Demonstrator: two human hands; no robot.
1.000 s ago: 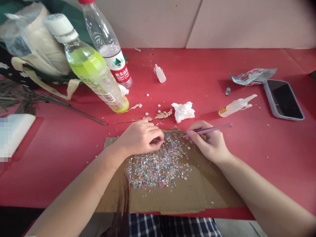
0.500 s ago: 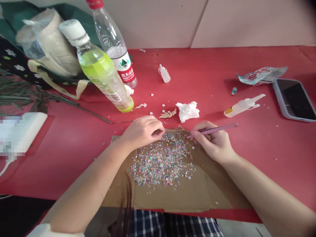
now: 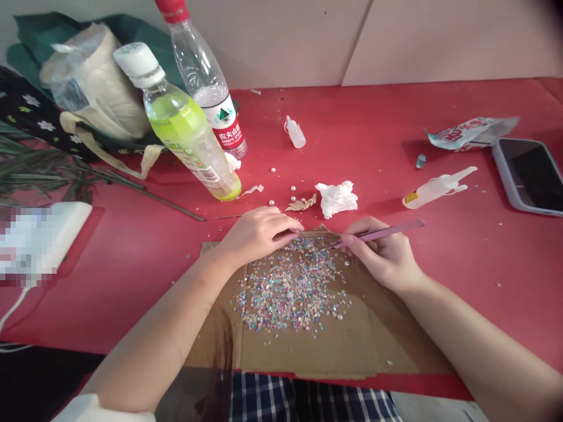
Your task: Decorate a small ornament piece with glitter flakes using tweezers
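Small multicoloured gem chips (image 3: 285, 293) lie spread over a flat piece of cardboard (image 3: 308, 354). My right hand (image 3: 380, 252) is closed around pink tweezers (image 3: 387, 230), whose tips point left, low over the far right part of the chips. At the far left part of the pile, my left hand (image 3: 261, 237) has its thumb and fingers drawn together near the cardboard's far edge. Whatever it pinches is hidden or too small to name. A small golden piece (image 3: 307, 255) shows among the chips between both hands.
Beyond the cardboard are crumpled white tissue (image 3: 338, 199), a gold leaf-shaped piece (image 3: 302, 203) and loose pearls. A drink bottle (image 3: 189, 135) and water bottle (image 3: 215, 99) stand at back left. Two squeeze bottles (image 3: 433, 187) (image 3: 295, 132), a packet (image 3: 472, 133) and phone (image 3: 532, 176) lie farther off.
My left hand's fingers have stretched out a little to the right along the cardboard's far edge. The right hand keeps the tweezers in nearly the same place. The view has shifted slightly.
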